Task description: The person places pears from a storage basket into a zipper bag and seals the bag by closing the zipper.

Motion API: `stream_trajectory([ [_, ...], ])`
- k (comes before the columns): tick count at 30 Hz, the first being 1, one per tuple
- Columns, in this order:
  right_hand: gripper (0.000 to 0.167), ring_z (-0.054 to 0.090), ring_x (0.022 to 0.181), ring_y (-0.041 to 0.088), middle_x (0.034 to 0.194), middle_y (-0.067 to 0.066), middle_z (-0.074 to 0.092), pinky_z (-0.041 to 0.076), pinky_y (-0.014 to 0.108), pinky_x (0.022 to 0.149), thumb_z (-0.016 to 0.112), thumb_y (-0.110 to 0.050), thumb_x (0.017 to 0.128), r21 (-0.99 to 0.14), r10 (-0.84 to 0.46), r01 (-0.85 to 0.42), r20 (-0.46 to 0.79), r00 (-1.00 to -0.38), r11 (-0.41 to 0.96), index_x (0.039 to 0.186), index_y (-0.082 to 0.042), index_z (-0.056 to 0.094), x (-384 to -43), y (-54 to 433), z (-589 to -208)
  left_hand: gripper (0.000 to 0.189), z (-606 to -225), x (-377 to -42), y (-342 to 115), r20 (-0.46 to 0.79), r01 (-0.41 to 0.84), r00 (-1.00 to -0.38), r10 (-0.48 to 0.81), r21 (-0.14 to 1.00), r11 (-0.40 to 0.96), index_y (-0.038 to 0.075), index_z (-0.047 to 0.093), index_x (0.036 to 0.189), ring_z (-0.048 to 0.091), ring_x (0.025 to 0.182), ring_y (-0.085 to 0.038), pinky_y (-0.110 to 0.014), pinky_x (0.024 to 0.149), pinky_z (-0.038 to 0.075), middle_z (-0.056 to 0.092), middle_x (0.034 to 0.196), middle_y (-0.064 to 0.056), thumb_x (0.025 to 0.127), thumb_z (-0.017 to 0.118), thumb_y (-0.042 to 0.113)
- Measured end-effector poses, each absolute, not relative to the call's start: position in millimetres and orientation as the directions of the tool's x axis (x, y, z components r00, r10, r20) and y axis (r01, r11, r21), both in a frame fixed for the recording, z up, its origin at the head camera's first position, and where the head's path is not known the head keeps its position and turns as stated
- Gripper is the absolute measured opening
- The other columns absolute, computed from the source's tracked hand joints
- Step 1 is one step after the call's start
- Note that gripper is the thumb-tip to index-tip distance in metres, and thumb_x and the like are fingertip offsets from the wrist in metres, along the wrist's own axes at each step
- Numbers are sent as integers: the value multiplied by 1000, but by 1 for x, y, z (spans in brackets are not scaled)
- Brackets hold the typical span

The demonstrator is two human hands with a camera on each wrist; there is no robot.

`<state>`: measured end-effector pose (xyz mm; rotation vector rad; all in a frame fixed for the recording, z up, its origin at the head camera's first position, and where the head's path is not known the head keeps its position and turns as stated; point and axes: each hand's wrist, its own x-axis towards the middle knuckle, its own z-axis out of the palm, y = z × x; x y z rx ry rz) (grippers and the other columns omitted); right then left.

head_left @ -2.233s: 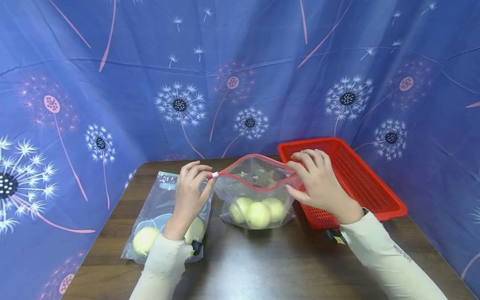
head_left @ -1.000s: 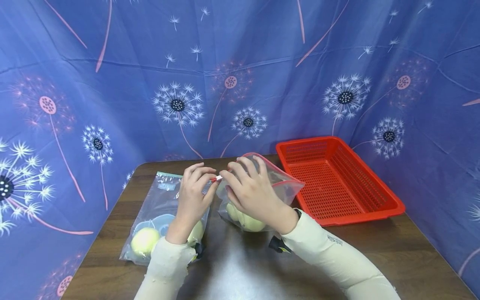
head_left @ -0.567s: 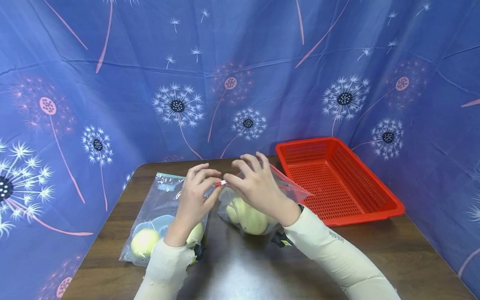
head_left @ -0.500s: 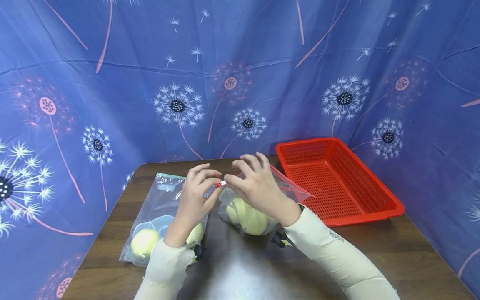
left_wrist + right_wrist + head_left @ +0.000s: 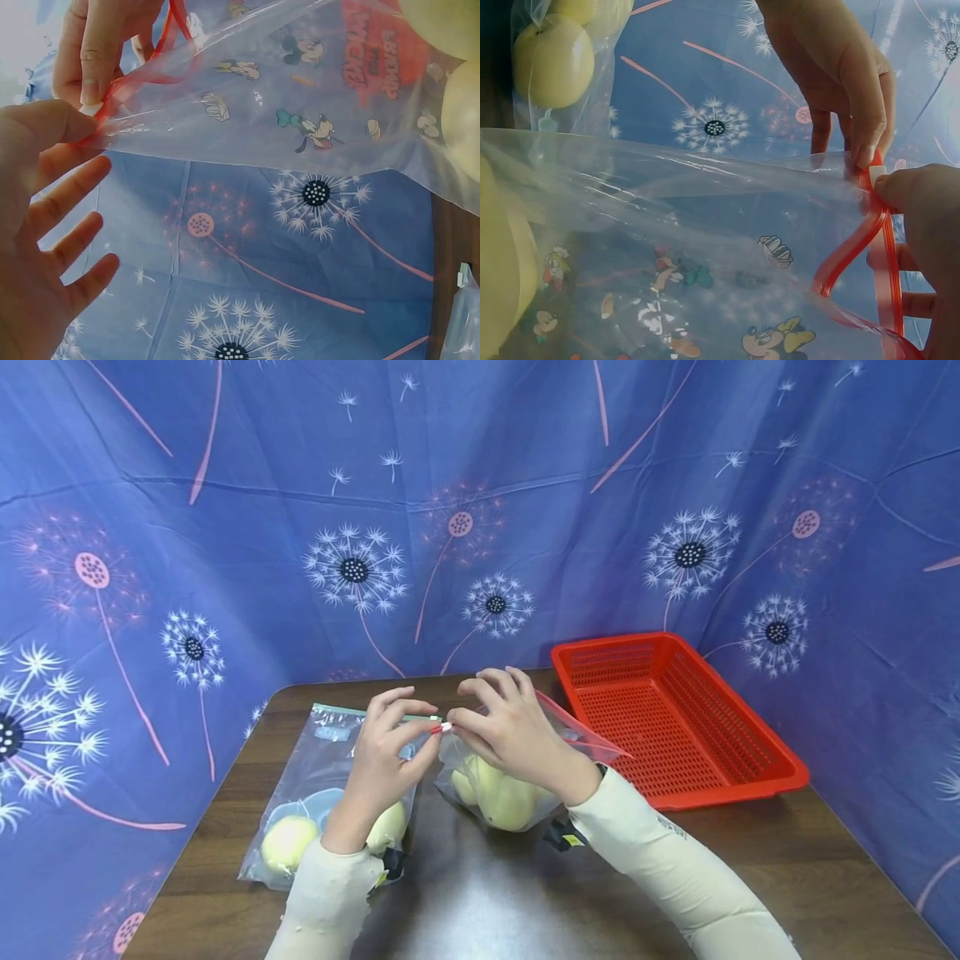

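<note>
A clear zip bag (image 5: 667, 217) with a red zip edge and cartoon prints stands in the middle of the table, holding several round pale yellow-green fruits (image 5: 504, 802). My left hand (image 5: 390, 747) pinches the bag's left top corner between thumb and index finger, its other fingers spread apart. Right beside it, my right hand (image 5: 506, 727) pinches the white slider (image 5: 877, 175) at that same corner, the thumb partly covering it. Away from the slider, the two red zip strips stand apart in the right wrist view. Part of the bag's mouth is hidden behind my right hand.
A second clear zip bag (image 5: 330, 768) with a green edge lies at the left under my left forearm, with pale fruits (image 5: 288, 843) and a light blue piece inside. A red perforated basket (image 5: 652, 718) stands at the back right. Patterned blue cloth (image 5: 525, 468) hangs behind the table.
My right hand has moved left from the bag's right end to the slider at the left corner. The mouth, earlier spread wide, now leans toward the basket; the last half second shows little motion.
</note>
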<state>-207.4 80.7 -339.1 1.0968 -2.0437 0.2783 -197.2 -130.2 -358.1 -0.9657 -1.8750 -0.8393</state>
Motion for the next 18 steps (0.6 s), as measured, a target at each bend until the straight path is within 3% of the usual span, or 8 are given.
stream_trajectory([
  [18,11,52,111,32,113,8,61,40,56,97,66,-24,95,137,-615,-821,732,-293,554,102,-16,69,-212,77,-343,4,-356,-196,-132,881,854,-355,313,169,491,5,75,82,54,116,-40,-49,103,39,70,96,-9,83,74,9],
])
